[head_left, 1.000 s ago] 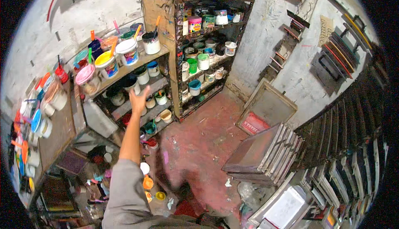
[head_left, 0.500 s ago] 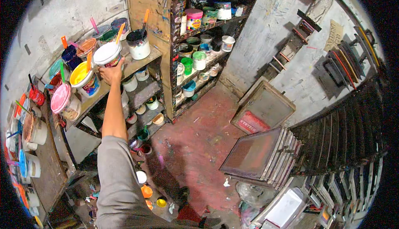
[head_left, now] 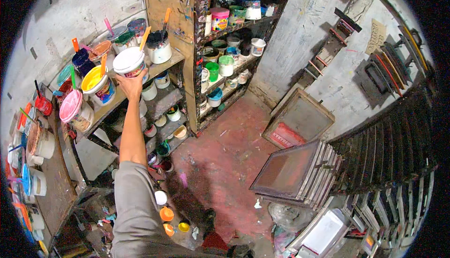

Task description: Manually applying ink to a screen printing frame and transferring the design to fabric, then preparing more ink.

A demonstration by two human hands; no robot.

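My left hand (head_left: 130, 85) reaches up to the shelf top with its fingers wrapped round the near side of a white paint tub (head_left: 137, 72). The tub has a coloured label and a white top; I cannot tell whether that is paint or a lid. An orange stick (head_left: 145, 38) stands up at its far right side. Left of it are an open tub of yellow paint (head_left: 104, 89) with an orange stick and a tub of pink paint (head_left: 80, 113). A black-rimmed white tub (head_left: 160, 52) stands to the right. My right hand is not in view.
More paint tubs with sticks stand along the wall and on the left bench (head_left: 55, 183). A tall shelf unit (head_left: 169, 26) holds several tubs. Framed screens (head_left: 286, 171) lean at the right, beside a dark rack (head_left: 384, 141). Coloured lids (head_left: 167, 213) lie on the red floor (head_left: 225, 155).
My left hand and the white tub have shifted slightly to the right, the orange stick with them. The whole view has also moved a little.
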